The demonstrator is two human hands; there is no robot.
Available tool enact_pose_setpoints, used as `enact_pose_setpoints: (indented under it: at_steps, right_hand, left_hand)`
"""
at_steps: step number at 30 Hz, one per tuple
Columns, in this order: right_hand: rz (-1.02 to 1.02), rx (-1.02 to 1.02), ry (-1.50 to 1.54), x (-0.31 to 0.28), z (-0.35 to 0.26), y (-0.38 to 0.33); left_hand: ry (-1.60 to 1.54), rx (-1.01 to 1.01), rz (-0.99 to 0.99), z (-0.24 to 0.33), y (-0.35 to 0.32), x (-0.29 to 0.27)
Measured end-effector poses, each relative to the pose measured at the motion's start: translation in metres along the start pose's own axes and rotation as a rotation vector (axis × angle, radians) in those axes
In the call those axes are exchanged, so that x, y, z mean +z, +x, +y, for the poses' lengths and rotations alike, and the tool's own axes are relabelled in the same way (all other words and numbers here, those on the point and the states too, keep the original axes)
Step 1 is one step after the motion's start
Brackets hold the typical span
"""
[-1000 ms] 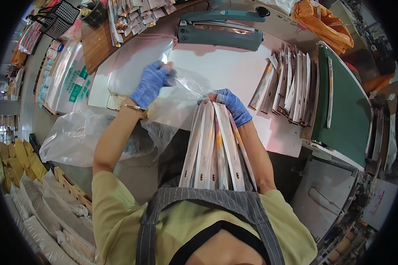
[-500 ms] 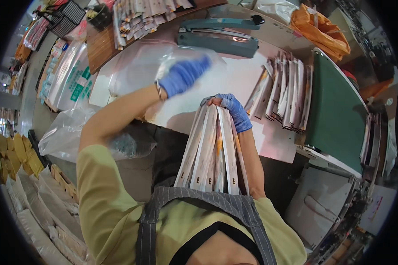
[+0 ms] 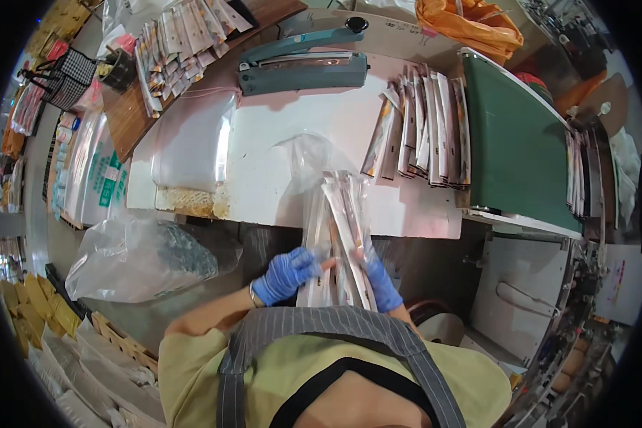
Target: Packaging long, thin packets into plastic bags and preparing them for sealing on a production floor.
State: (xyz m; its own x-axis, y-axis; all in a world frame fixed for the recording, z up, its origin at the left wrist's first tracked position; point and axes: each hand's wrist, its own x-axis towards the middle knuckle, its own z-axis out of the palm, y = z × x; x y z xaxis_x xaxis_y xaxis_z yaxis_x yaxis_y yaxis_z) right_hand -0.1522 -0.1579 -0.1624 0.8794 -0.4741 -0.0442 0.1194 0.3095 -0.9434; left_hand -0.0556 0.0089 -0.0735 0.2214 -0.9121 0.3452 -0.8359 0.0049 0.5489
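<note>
A bundle of long, slim printed packets (image 3: pixel 341 232) stands in front of me inside a clear plastic bag (image 3: pixel 309 153). The bag's loose far end lies crumpled over the white tabletop. My left hand (image 3: pixel 285 277), in a blue glove with bare fingertips, grips the bundle's left side through the plastic. On the opposite side my right hand (image 3: pixel 382 282), gloved alike, is closed against the bagged packets; its fingers are partly blurred. The bundle's near ends rest by my striped apron (image 3: pixel 321 318).
A stack of flat clear bags (image 3: pixel 189 146) lies left on the white table (image 3: pixel 264 178). Behind it stands a blue-grey heat sealer (image 3: pixel 303 71). More slim packets (image 3: pixel 424 128) lean beside a green board (image 3: pixel 517 143). Others cover a wooden board (image 3: pixel 125 128). A big plastic sack (image 3: pixel 132 260) sits lower left.
My left hand has come back from the stack of clear bags. The packets, bare before, are now inside a bag. My right hand has moved down from their far ends to their side.
</note>
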Motion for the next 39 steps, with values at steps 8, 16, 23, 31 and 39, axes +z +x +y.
enact_pose_setpoints:
  at_steps: [8,16,23,31,39]
  right_hand:
    - [0.019,0.089,-0.263,0.017,-0.024,-0.070]
    - [-0.501,-0.589,-1.647,0.051,-0.233,0.104]
    - [-0.163,-0.799,-1.408,0.065,-0.295,0.156]
    - [-0.193,-1.122,-1.464,0.100,-0.241,0.154]
    - [0.285,-0.969,-1.285,0.021,-0.209,0.321]
  left_hand:
    - [-0.214,-0.034,-0.141,0.001,-0.035,-0.005]
    - [0.776,0.091,0.047,-0.087,0.123,-0.193]
    - [-0.300,0.012,-0.043,-0.080,0.175,-0.246]
    - [0.011,0.473,0.265,-0.054,0.180,-0.188]
    - [-1.136,-0.408,0.245,-0.128,0.214,-0.023]
